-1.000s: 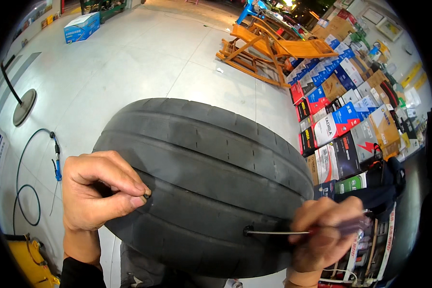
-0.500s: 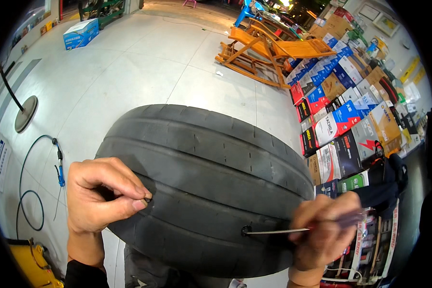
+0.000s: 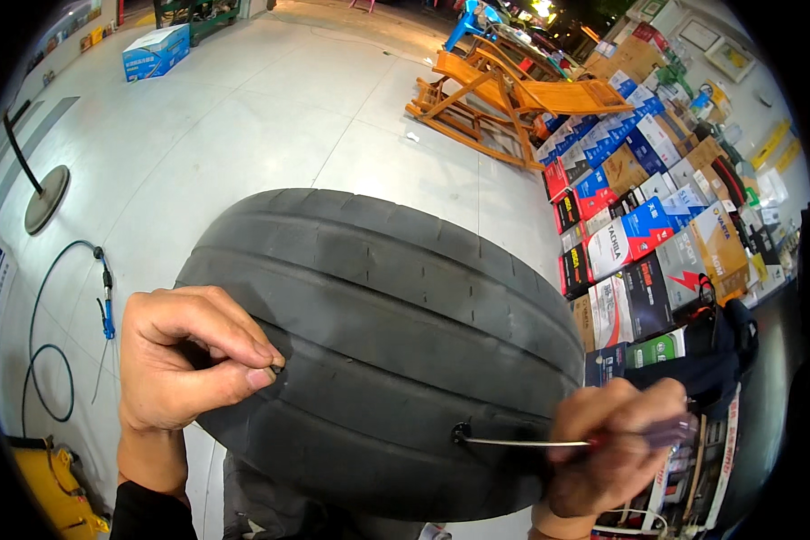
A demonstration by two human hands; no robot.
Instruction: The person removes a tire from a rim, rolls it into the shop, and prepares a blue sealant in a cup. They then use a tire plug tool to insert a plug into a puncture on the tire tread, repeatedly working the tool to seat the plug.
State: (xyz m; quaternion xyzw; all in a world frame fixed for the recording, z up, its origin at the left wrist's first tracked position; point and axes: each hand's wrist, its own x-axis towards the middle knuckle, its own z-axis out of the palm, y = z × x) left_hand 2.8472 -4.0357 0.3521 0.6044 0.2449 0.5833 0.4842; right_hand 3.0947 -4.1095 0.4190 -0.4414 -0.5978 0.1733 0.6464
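Observation:
A worn black tyre (image 3: 378, 306) stands before me with its grooved tread facing up. My right hand (image 3: 616, 445) is closed round the dark red handle of a screwdriver (image 3: 526, 443), slightly smeared by motion. Its thin metal shaft lies low over the tread, and the tip meets a small, dark, wet-looking spot (image 3: 461, 433). At the tyre's left side my left hand (image 3: 198, 355) pinches a small dark piece (image 3: 279, 366) between thumb and fingers; what it is cannot be made out.
Stacked battery boxes (image 3: 634, 238) line the right side, with a wooden reclining chair (image 3: 513, 94) beyond. A hose with a blue-handled air gun (image 3: 107, 315) lies at left, near a round-based stand (image 3: 47, 200) and a yellow case (image 3: 58, 490). A blue box (image 3: 156, 56) sits far left.
My right hand has shifted slightly right and the screwdriver's shaft slopes differently, its tip still at the dark spot. The left hand keeps its pinch. The whole view has shifted a little.

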